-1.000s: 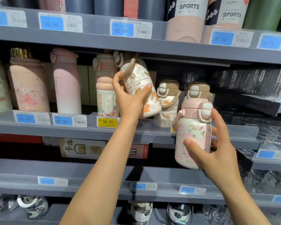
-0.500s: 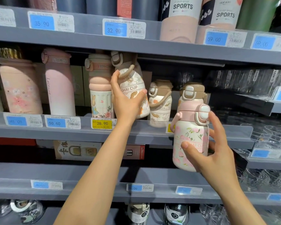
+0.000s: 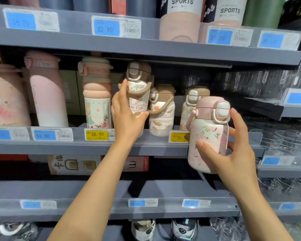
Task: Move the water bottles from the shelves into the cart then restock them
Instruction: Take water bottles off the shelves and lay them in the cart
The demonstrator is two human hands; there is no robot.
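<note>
While the brown-lid bottle [image 3: 139,94] stood upright on the middle shelf [image 3: 76,146], just left of its twin [image 3: 162,110], the left hand [image 3: 127,117] wrapped its body, thumb and fingers curled round it. Right hand [image 3: 233,153] gripped the pink-lid bottle [image 3: 208,134] in the air, near side of the shelf lip, right of the yellow price tag [image 3: 178,137]. Judgement: restock step. Seat the base flat, label facing out, let go only once stable; lift the pink one over the lip, clear of the far brown bottles' straps.
</note>
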